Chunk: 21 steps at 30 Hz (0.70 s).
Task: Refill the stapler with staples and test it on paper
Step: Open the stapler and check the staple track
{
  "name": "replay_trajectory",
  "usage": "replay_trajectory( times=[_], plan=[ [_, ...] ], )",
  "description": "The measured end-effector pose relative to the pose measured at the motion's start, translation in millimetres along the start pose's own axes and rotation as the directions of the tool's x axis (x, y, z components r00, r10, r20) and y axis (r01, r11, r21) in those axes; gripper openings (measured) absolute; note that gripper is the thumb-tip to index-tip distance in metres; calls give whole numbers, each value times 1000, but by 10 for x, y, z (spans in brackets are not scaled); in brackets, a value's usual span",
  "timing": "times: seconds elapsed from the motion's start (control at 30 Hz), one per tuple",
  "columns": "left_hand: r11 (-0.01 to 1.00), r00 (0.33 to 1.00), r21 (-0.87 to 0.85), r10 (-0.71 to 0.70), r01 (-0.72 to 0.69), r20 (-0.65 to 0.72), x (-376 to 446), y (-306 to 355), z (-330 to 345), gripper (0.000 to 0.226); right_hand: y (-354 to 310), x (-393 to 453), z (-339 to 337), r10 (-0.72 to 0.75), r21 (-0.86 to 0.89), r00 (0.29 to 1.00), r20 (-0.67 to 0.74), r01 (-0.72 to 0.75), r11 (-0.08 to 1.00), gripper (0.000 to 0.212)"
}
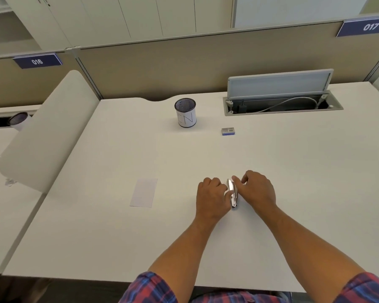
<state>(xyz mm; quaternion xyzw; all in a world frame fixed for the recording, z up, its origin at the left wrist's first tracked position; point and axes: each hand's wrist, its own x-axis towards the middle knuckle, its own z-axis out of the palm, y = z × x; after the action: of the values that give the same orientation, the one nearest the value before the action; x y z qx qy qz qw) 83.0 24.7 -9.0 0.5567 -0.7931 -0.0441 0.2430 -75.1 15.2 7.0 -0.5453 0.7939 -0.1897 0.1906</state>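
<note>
Left hand (210, 196) and right hand (257, 190) are gripping the stapler (233, 194) at the near desk (118, 237) centre; forcing it open risks slipping, the staple box (228, 131) lying far off.

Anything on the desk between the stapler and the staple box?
No. In the head view the stretch of desk from the stapler, held between both hands, up to the staple box is bare.
</note>
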Motion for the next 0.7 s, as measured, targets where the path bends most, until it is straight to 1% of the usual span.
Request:
replay_trajectory(
  times=[0.13, 0.23, 0.33, 0.4, 0.47, 0.53, 0.57, 0.63, 0.7],
  plan=[
    [998, 994, 60, -26, 20, 102, 13, 84, 26, 24, -15, -27, 15, 72, 7, 996, 60, -72, 997, 37],
    [997, 994, 75, -19, 11, 108, 48, 146, 10, 25, -53, -41, 31, 91, 14, 994, 64, -92, 996, 32],
    [998, 994, 48, -47, 43, 97, 89, 192, -1, 29, -90, -51, 45, 90, 13, 994, 61, -91, 996, 30],
    [992, 980, -4, -126, 129, 151, 123, 219, -3, 31, -92, -56, 54, 85, 32, 996, 40, -87, 996, 30],
    [963, 951, -97, -226, 251, 211, 168, 234, -17, 31, -84, -54, 52, 69, 108, 998, 8, -70, 992, 29],
    [894, 918, -248, -315, 372, 240, 225, 258, -75, 29, -90, -46, 37, 35, 216, 999, -13, -32, 976, 29],
    [833, 894, -337, -365, 439, 261, 257, 275, -105, 29, -99, -46, 19, 13, 268, 1000, -20, -7, 964, 28],
    [673, 833, -491, -452, 553, 318, 325, 302, -162, 31, -121, -52, -23, -34, 350, 999, -29, 42, 936, 26],
    [541, 797, -595, -495, 595, 346, 382, 307, -199, 29, -146, -54, -66, -57, 450, 998, -32, 66, 891, 21]
  ],
)
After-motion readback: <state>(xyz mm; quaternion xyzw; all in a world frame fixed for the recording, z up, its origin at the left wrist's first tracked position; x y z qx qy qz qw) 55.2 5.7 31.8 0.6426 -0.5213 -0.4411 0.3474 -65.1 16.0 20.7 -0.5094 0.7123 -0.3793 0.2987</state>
